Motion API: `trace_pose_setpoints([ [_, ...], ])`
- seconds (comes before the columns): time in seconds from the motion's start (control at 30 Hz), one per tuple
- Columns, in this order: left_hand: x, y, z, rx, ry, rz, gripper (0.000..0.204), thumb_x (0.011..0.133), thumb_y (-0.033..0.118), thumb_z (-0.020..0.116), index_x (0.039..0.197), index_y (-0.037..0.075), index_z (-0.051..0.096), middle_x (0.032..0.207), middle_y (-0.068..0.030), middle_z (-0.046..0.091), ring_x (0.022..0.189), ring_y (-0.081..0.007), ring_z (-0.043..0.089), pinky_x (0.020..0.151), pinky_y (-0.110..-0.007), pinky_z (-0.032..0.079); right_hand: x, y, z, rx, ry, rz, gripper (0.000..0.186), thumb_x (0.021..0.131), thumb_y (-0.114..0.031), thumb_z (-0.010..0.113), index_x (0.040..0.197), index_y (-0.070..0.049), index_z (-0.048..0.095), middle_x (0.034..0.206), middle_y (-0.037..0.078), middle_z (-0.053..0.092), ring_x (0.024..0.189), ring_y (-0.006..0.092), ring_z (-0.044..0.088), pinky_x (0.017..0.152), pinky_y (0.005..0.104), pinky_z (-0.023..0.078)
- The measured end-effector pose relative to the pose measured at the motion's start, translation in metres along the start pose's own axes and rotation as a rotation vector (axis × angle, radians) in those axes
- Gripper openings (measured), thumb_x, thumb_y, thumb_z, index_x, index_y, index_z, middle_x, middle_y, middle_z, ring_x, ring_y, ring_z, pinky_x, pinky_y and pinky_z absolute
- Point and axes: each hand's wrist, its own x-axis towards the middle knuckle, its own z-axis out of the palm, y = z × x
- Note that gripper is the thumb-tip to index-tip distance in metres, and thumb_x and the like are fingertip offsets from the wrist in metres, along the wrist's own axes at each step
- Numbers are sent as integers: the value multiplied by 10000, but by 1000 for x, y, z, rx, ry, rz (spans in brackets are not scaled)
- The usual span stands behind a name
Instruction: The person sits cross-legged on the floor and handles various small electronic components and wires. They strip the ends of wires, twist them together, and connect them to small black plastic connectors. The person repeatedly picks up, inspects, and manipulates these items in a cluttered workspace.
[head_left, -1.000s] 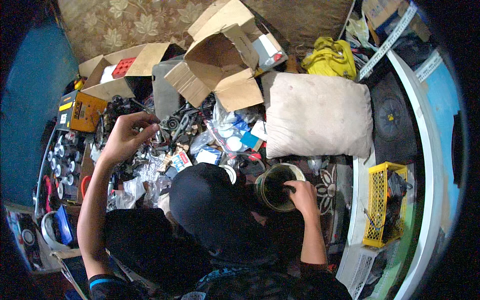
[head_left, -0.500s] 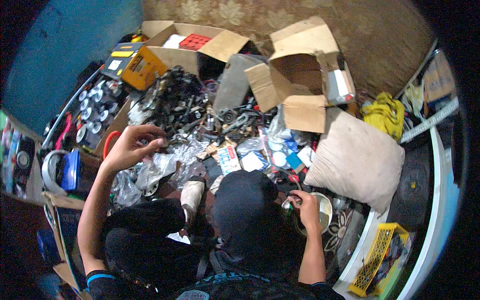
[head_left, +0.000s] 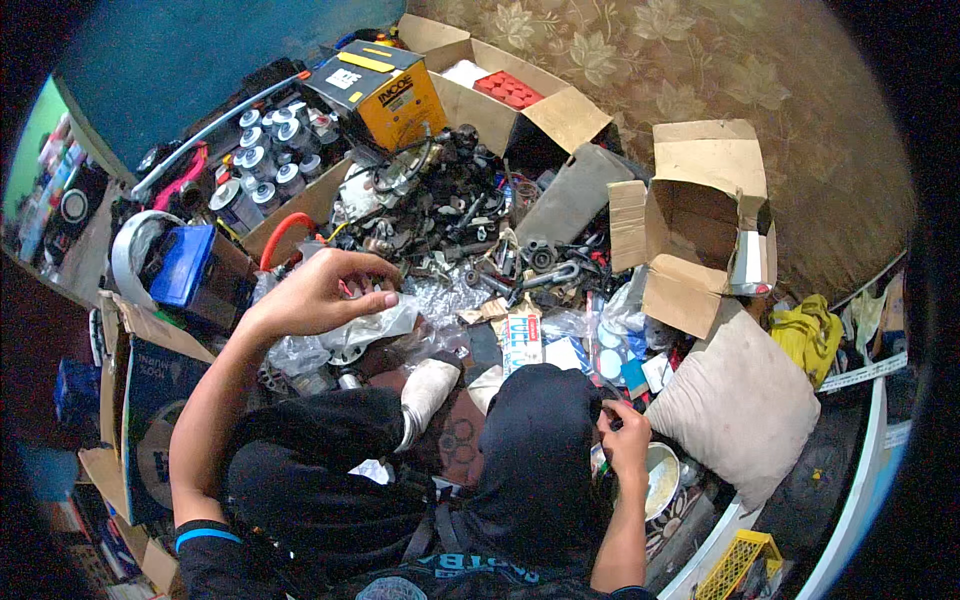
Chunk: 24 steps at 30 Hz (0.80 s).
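Both hands up: left hand (head_left: 325,292) over parts pile (head_left: 450,225), right hand (head_left: 628,440) by bowl (head_left: 662,480)

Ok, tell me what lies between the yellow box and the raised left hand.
In the head view, a heap of dark metal parts and wires lies between the yellow box and the left hand.

Left hand (head_left: 320,292) at ten o'clock, fingers curled over clear plastic bags (head_left: 345,335) | right hand (head_left: 628,440) at four o'clock, just above a round tin (head_left: 662,478) | heap of metal parts (head_left: 450,215) at twelve o'clock | beige cushion (head_left: 740,400) at three o'clock beside an open cardboard box (head_left: 700,225).
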Motion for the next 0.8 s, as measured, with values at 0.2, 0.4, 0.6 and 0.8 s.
trace_pose_setpoints([
  [0.2, 5, -39, 6, 76, -87, 164, 433, 890, 331, 629, 1117, -37, 613, 1038, -191, 661, 951, -269, 649, 831, -368, 510, 41, -11, 18, 96, 23, -31, 175, 788, -163, 692, 890, -20, 691, 827, 146, 687, 720, 287, 663, 678, 358, 511],
  [0.4, 20, -64, 9, 52, -139, 139, 471, 900, 342, 613, 1164, -47, 574, 1066, -216, 640, 985, -294, 635, 832, -362, 517, 97, -27, 49, 131, 6, -77, 149, 780, -135, 694, 887, -31, 697, 787, 128, 687, 659, 233, 660, 624, 320, 507],
  [0.6, 51, -96, 30, -72, -60, 93, 435, 884, 337, 627, 1114, -32, 617, 1029, -219, 656, 952, -323, 646, 836, -395, 502, 179, -55, 84, 185, -8, -238, 134, 784, -95, 688, 884, -5, 690, 779, 123, 688, 675, 193, 660, 631, 302, 501],
  [0.8, 115, -148, 79, -91, 102, 65, 329, 844, 273, 645, 1010, -11, 654, 950, -201, 665, 865, -320, 661, 782, -402, 517, 264, -131, 108, 91, -74, -624, 136, 772, -113, 694, 872, -20, 689, 840, 131, 688, 751, 275, 673, 672, 333, 522],
])
